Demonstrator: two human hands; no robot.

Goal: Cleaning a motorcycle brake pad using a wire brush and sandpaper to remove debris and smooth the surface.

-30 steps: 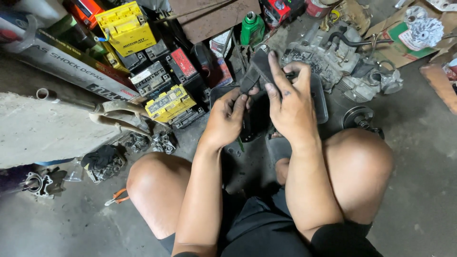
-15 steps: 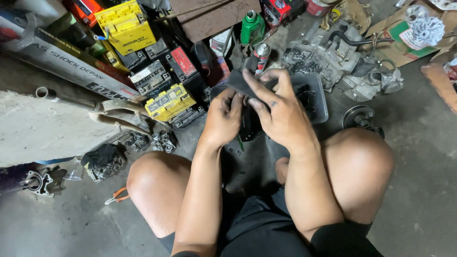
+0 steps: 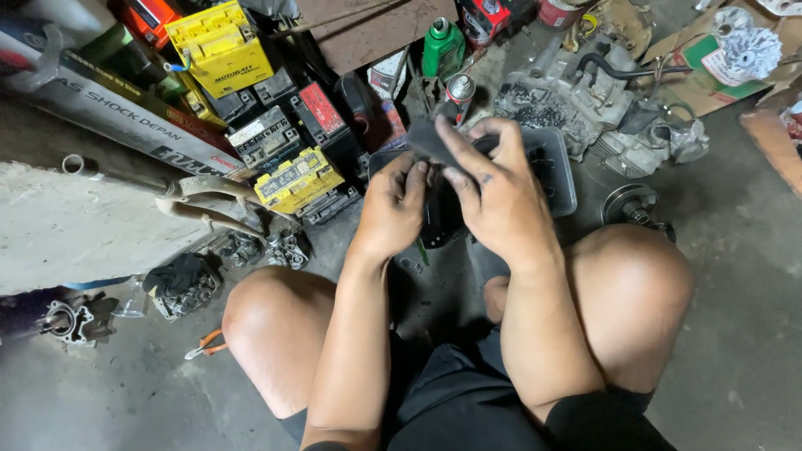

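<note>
The floor point(image 3: 735, 276) is grey and dirty, and a person squats on it with bare knees. A dark grey tray point(image 3: 558, 171) sits on the floor, and both hands are in front of the tray.

The right hand point(image 3: 493, 196) is over the tray's near edge. Its fingers point(image 3: 458, 150) are stretched long and close together. They press on a dark rag point(image 3: 426, 138), which sticks up just left of the tray.

The left hand point(image 3: 393, 205) is left of the tray and touches the right hand. Its fingers point(image 3: 409, 179) are curled around a black part point(image 3: 439, 221), which is mostly hidden under both hands. I cannot tell how tight the grip is.

A yellow battery point(image 3: 294, 177) lies further left of the tray. A green bottle point(image 3: 441, 48) stands behind the tray. Orange pliers point(image 3: 205, 344) lie far left of the tray, near the left knee.
</note>
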